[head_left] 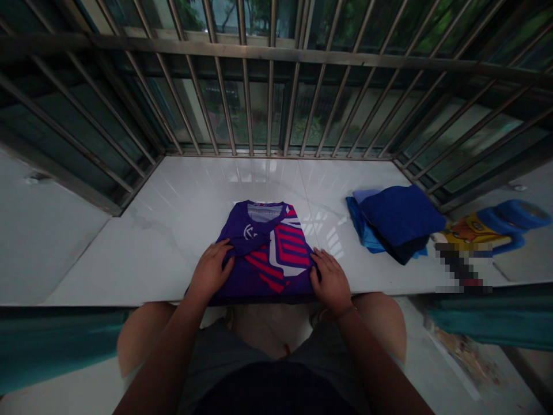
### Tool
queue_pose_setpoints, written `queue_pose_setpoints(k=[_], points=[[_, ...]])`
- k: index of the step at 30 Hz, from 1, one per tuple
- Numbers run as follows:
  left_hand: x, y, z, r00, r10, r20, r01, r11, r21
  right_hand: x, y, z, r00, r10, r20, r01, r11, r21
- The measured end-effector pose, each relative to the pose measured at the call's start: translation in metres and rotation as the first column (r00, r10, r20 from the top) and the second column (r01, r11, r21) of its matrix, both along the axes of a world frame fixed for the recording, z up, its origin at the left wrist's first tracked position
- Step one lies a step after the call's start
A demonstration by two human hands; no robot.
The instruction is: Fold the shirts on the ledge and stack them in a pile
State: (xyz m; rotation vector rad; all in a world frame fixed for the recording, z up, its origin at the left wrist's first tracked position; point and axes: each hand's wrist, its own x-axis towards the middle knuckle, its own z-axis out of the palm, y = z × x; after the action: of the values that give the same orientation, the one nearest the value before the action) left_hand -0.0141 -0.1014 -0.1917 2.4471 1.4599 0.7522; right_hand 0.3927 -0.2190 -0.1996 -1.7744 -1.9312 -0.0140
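Note:
A purple jersey [254, 262] with red and white stripes lies on the white ledge, its collar pointing away from me. It is folded in at the sides, and its lower end reaches the ledge's front edge. On the jersey's left side, my left hand [212, 272] has its fingers and thumb closed on the cloth, where a crease runs across the chest. At the opposite side, my right hand [332, 280] pinches the jersey's edge between thumb and fingers. The fingertips of both hands are partly hidden in the fabric.
On the right of the white ledge [142, 248] lies a stack of folded blue clothes [397, 222]. Beside it is a blue and yellow container [484, 227], with a pixelated dark patch in front. Metal bars [268, 55] close off the back. Teal curtains [60, 346] hang below the ledge.

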Motion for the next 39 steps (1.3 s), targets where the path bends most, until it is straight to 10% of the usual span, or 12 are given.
queue_pose_setpoints(k=[27, 39], points=[[-0.002, 0.000, 0.005, 0.997, -0.022, 0.076, 0.024, 0.999, -0.027, -0.001, 0.000, 0.003, 1.000, 0.000, 0.006, 0.000, 1.000, -0.007], [-0.069, -0.003, 0.016, 0.991, -0.116, 0.066, 0.125, 0.981, -0.146, -0.001, 0.000, 0.002, 1.000, 0.005, 0.005, -0.005, 1.000, 0.002]])
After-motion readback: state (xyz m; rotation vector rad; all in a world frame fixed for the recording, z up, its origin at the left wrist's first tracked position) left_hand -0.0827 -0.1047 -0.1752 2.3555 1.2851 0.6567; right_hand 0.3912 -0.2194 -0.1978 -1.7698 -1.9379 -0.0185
